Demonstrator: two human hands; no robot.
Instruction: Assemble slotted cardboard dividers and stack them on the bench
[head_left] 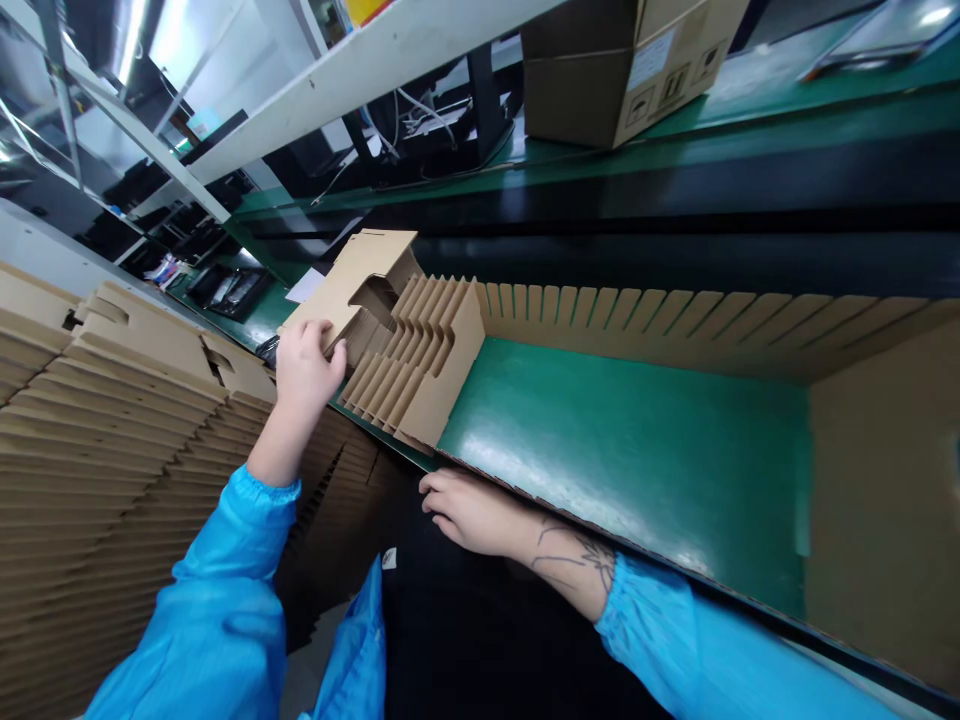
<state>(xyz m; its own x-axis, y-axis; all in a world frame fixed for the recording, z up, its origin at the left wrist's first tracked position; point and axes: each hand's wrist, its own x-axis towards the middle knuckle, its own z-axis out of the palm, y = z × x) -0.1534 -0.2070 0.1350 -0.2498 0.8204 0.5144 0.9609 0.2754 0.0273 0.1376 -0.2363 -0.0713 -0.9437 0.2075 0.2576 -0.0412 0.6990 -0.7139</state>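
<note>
At the left end of the bench, my left hand [307, 365] grips the near edge of a flat cardboard divider [356, 275] with a cut-out notch, on top of a stack. Right of that stack, several slotted cardboard dividers [420, 350] stand upright in a row. A long cardboard strip with comb-like slots [622, 315] runs along the back, and another, the near strip [600, 535], runs along the front edge. My right hand [472, 510] is beside the near strip's left end, fingers loosely bent and apart, with nothing visible in them.
Tall stacks of cardboard pieces [112, 450] stand at the left. The green bench top [637, 450] shows between the slotted strips, and a cardboard panel [885, 480] stands at the right. A cardboard box [622, 75] sits behind, near a white shelf beam [360, 85].
</note>
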